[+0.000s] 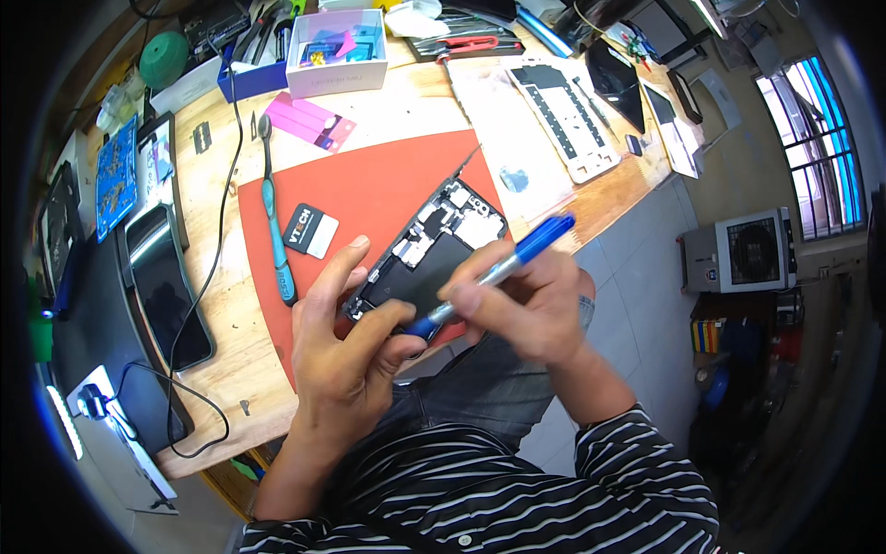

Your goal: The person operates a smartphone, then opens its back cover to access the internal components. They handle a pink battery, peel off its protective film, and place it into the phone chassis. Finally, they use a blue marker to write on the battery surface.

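An opened smartphone [434, 268] lies tilted over the red mat [369, 194], its inner boards and black battery showing. My left hand [355, 346] is closed around the phone's near-left end. My right hand [526, 300] grips a pen-shaped tool [501, 270], blue at both ends with a silver barrel. That tool slants down to the left, and its lower end reaches the phone's near edge beside my left fingertips. Whether it touches the phone I cannot tell. To the left on the mat are a black-and-white card [311, 231] and a teal toothbrush [270, 208].
A white box [337, 78] and a blue tray [251, 81] stand at the back. Pink strips [305, 120] lie before them. At the right is a white phone frame [565, 120]. A dark phone [168, 286] and a black cable [220, 226] lie left.
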Tool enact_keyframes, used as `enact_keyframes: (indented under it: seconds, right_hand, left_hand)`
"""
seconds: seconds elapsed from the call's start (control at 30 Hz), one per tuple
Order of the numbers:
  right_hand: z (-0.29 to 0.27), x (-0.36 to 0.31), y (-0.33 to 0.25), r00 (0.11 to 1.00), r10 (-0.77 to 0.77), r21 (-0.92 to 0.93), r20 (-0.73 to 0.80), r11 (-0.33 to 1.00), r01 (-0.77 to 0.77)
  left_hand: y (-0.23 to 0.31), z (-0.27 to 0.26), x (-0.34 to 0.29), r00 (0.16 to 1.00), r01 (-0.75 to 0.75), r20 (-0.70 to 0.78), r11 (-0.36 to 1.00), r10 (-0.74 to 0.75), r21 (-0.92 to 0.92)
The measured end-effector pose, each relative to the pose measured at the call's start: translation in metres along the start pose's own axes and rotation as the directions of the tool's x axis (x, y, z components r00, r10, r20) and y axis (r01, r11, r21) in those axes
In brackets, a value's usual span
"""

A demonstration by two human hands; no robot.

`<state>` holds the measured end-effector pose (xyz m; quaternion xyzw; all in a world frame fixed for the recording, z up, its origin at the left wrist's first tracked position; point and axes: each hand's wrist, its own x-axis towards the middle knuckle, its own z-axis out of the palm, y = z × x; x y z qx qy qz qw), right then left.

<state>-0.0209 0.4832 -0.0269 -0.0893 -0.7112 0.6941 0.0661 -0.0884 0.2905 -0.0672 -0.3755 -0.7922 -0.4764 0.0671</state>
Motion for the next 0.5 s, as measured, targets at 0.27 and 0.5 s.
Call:
enact_keyframes:
  seconds: [0.27, 0.5]
  right_hand:
    - [-0.108, 0.081, -0.003, 0.969, -0.182, -0.91, -0.166, 0.407, -0.08]
    - [-0.058, 0.036, 0.004, 0.884, -0.367, -0.73, 0.292, 0.512, 0.453]
  left_hand:
    - [-0.001, 0.006, -0.004, 0.997, 0.058, -0.041, 0.997, -0.06, -0.057]
    - [-0.007, 0.007, -0.007, 0.987, -0.041, -0.156, 0.999, 0.042, 0.012]
